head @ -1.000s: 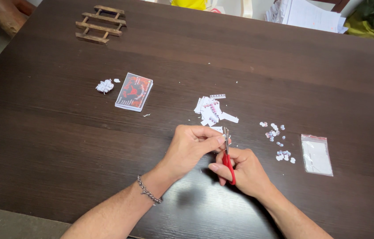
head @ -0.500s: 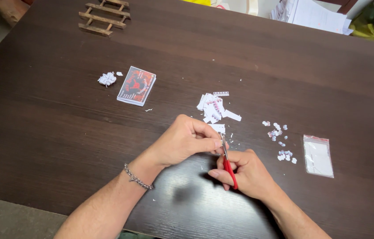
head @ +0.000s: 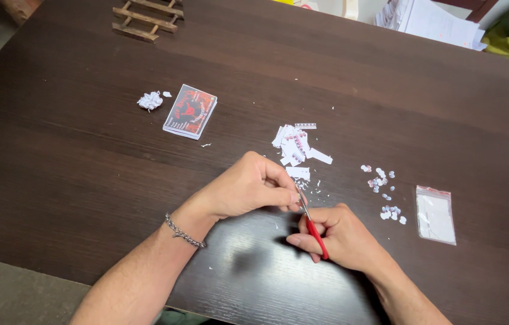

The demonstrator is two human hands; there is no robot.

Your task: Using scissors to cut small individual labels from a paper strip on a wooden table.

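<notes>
On the dark wooden table (head: 74, 156), near its front edge, a small pair of red-handled scissors (head: 311, 224) was held in the right hand (head: 341, 238), the fingers curled through and around the handles and the blades pointed up toward the left hand (head: 248, 189). The left hand was closed in a pinch, thumb against fingertips, right at the blade tips; whatever was pinched was too small to be made out. A metal bracelet (head: 185, 232) was worn on the left wrist. Just beyond the hands, a heap of cut paper strips (head: 296, 144) was spread on the table. To the right, small cut-out pieces (head: 384, 192) were scattered, and beside them a clear plastic bag (head: 435, 213) was laid flat. Further left, a stack of red and black cards (head: 190, 111) was set near a crumpled paper scrap (head: 149, 100). At the far edge, a wooden rack (head: 146, 18) was placed.
</notes>
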